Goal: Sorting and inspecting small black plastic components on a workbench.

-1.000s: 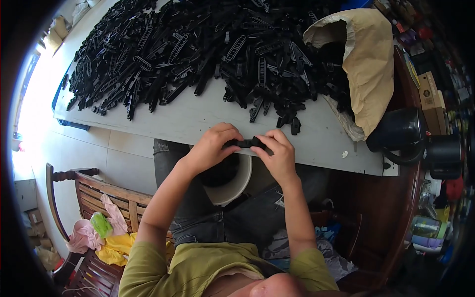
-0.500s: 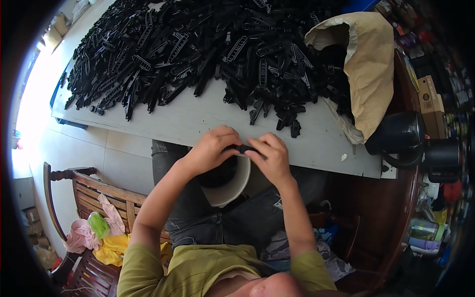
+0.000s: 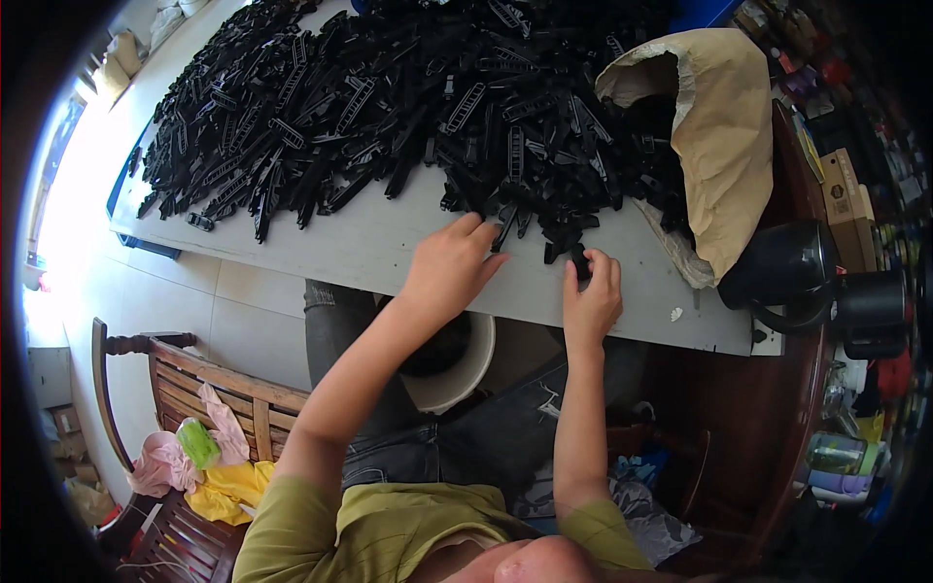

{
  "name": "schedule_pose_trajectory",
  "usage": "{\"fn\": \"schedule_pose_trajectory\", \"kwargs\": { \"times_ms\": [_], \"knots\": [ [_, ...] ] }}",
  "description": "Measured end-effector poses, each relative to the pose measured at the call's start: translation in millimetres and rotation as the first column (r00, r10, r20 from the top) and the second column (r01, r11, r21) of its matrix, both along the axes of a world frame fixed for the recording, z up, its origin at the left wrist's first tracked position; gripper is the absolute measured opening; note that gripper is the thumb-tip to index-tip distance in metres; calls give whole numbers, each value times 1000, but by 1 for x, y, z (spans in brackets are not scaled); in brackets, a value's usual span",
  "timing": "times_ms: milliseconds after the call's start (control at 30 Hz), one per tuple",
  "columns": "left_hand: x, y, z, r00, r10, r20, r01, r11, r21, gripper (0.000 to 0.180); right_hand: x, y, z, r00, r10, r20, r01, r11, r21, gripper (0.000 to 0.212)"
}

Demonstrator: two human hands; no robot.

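A wide heap of black plastic parts, many of them long and slotted like ladders, covers the back of the grey table. My left hand is at the heap's near edge, thumb and fingers apart, beside a long black part; its fingertips are partly hidden. To the right, my right hand pinches a small black plastic part at the tip of the heap. Below the table edge, a white bucket with dark contents stands between my legs.
A brown paper sack lies open at the right, with black parts spilling from its mouth. Beyond it stand a black kettle and a cardboard box. A wooden bench with pink and yellow cloths is at the left.
My hands were together above the bucket with a black piece between them. They have separated and moved forward to the heap; that piece no longer shows in them, and the right hand has hold of a part.
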State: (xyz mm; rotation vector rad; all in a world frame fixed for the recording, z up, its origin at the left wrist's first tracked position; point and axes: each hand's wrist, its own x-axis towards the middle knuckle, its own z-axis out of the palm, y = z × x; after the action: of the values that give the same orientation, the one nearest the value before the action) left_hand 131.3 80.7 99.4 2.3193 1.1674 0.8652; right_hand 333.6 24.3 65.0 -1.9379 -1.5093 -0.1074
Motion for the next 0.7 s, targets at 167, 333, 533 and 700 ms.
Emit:
{"fn": "schedule_pose_trajectory", "kwargs": {
  "times_ms": [167, 333, 533, 700],
  "knots": [
    [37, 8, -11, 875, 239, -421, -164, 965, 207, 25, 0, -1, -8, 998, 6, -64, 1, 994, 110, 25],
    [7, -17, -7, 885, 244, -396, -189, 967, 174, 33, 1, -6, -7, 967, 1, -254, 38, 988, 148, 23],
    [-23, -39, -6, 936, 230, -268, -211, 972, 100, 31, 1, -15, -6, 916, 138, -377, -33, 962, 271, 24],
    [-32, -48, -6, 988, 108, -107, -105, 994, 36, 39, -10, -33, -8, 896, 281, -345, -240, 958, 156, 24]
  ]
}}
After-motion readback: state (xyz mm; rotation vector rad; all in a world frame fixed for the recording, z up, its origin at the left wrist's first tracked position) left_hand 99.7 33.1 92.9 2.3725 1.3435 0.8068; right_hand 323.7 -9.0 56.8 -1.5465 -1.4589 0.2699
